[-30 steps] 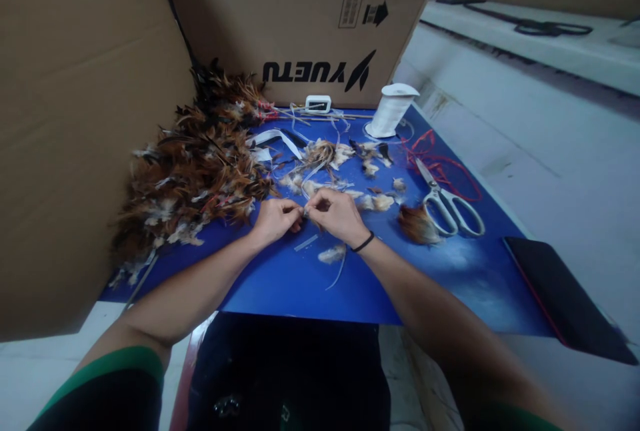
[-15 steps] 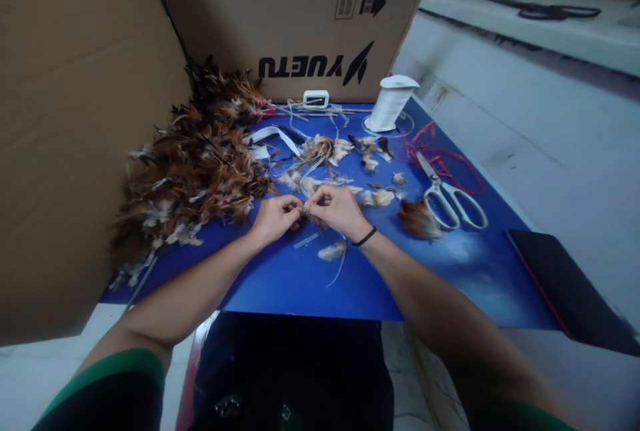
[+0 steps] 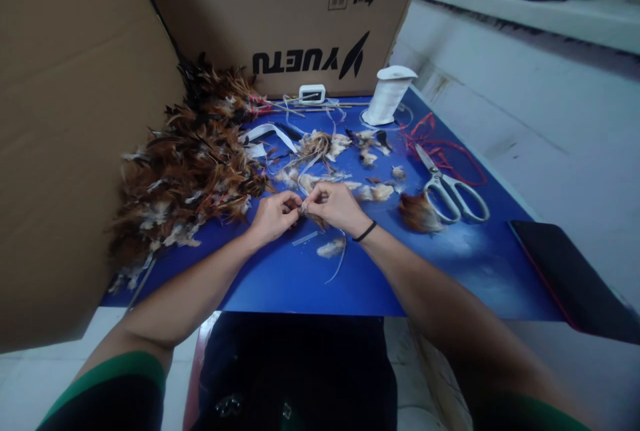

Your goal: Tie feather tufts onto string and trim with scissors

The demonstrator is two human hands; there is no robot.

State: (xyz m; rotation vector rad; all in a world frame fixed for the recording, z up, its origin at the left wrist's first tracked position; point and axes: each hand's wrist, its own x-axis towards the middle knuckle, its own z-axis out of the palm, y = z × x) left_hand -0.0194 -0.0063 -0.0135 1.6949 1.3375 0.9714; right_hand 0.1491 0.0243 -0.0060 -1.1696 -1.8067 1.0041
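Observation:
My left hand [image 3: 274, 217] and my right hand [image 3: 337, 209] meet fingertip to fingertip low over the blue table, both closed in a pinch. Between them is a small tuft of brown feathers [image 3: 316, 220], mostly hidden by the fingers. A thin whitish ribbon [image 3: 304, 181] runs down to the right fingertips, and a loose end [image 3: 342, 263] curls out below that hand. Just beneath lie a pale fluffy feather [image 3: 330, 248] and a short clear strip [image 3: 305, 239]. Loose feathers [image 3: 320, 145] are scattered beyond the hands.
A large pile of brown feathers [image 3: 195, 164] fills the left side. Silver scissors [image 3: 445, 191] lie at right beside a brown feather tuft [image 3: 417, 212], red string [image 3: 450, 151] and a white spool [image 3: 390, 96]. Cardboard boxes [image 3: 280, 11] wall the back and left. A dark phone [image 3: 565, 271] overhangs the right edge.
The view has shifted slightly. Both hands keep their pinch in nearly the same place, and a bit more of the brown feather tuft shows below the right fingers.

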